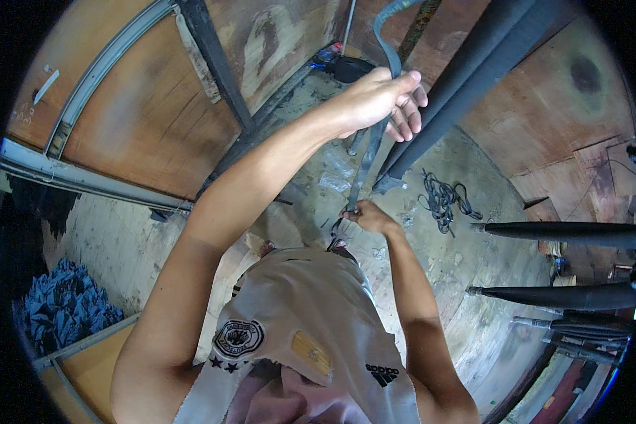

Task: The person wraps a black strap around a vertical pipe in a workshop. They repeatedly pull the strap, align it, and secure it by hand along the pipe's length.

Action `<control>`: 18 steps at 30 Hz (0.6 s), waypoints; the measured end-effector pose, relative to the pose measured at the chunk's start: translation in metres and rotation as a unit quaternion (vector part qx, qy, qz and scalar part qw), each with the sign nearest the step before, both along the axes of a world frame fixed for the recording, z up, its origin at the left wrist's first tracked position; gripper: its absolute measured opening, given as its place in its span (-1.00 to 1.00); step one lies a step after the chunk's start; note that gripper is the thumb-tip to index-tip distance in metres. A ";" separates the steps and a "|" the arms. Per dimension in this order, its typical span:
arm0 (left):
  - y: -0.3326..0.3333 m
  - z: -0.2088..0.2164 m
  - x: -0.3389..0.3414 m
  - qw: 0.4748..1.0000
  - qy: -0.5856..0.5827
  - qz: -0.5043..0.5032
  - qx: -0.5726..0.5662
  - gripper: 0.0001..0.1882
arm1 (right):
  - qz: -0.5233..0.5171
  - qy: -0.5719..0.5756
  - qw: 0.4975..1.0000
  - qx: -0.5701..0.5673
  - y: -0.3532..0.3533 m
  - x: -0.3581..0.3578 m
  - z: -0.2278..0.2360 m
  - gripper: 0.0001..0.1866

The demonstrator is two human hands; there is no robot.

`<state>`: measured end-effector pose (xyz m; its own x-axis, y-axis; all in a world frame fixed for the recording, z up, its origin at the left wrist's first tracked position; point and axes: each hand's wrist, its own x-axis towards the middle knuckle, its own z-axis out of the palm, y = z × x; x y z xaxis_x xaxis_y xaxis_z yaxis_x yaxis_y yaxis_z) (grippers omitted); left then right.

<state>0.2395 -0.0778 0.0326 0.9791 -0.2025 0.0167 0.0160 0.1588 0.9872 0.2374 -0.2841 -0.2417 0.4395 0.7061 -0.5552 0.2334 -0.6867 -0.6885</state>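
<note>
A long grey strap (361,173) runs from the top of the view down past both hands toward my feet. My left hand (389,106) is raised at the strap's upper part, its fingers loosely curled and apart. The strap passes behind that hand, and nothing shows between its fingers. Lower down, my right hand (367,215) pinches the strap close to its bottom end, in front of my legs. Just right of my left hand, a long dark grey roll (438,106) leans diagonally, its foot on the floor.
A tangle of dark straps (445,201) lies on the floor to the right. Several black rolls (565,233) jut in from the right edge. Crumpled blue fabric (67,307) is heaped at the lower left. Wooden panels (148,106) with a dark post (219,67) stand along the left.
</note>
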 end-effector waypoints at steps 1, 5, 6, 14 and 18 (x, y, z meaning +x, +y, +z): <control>0.005 -0.008 0.001 1.000 0.020 -0.006 0.016 -0.52 | 0.002 -0.011 1.000 0.025 -0.004 -0.009 -0.012 -0.71; 0.013 -0.060 0.007 0.993 -0.008 0.063 0.102 -0.74 | -0.033 -0.069 0.996 -0.042 -0.017 -0.028 -0.032 -0.62; 0.012 -0.073 0.010 0.990 -0.052 0.080 0.105 -0.76 | -0.054 -0.085 0.993 -0.059 -0.018 -0.033 -0.036 -0.60; 0.011 -0.116 0.084 0.937 -0.100 0.246 0.228 -0.82 | -0.128 -0.030 0.986 0.100 -0.027 -0.015 -0.085 -0.62; 0.002 -0.128 0.123 0.907 -0.089 0.285 0.298 -0.79 | -0.284 -0.187 0.925 0.166 -0.079 0.089 -0.010 -0.72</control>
<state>0.3628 -0.0762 -0.0953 0.9205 0.3101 0.2377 -0.0685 -0.4708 0.8796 0.3260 -0.3629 -0.2517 0.9100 0.4062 -0.0826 0.1642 -0.5362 -0.8280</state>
